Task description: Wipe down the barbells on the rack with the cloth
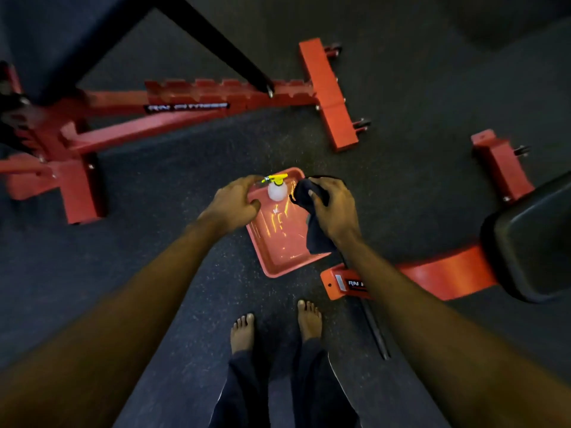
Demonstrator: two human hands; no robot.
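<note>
Cloth: a dark cloth (316, 236), bunched at the top in the right hand (332, 208), its loose end hanging over the right edge of the tray.
Cloth handling: probably light, soft and floppy; it should fold to any shape, so gathering it into a pad in the palm would likely serve better than holding a corner.
Right fingers: curled round the bunched cloth, clamped on it.
Barbells: none in view, and no rack; they are yet to be reached. A bar would be heavy, stiff and hard, so the cloth would wrap round it rather than the bar being lifted.
Tray: a red plastic tray (272, 270), seemingly held above the floor.
Left hand: the left hand (234, 200) holds the tray's left rim near the far corner.
Left fingers: curled over that rim, thumb inside, clamped on it.
Spray bottle: a white spray bottle (277, 188) with a yellow head stands upright at the tray's far end, between the two hands.
Floor: dark speckled floor (401, 103), bare feet below.
Gym gear: red steel frames (185, 100) and a black padded seat (531, 236) around.
Dark rod: lies on the floor (375, 330) by the right foot; what it is, I cannot tell.
</note>
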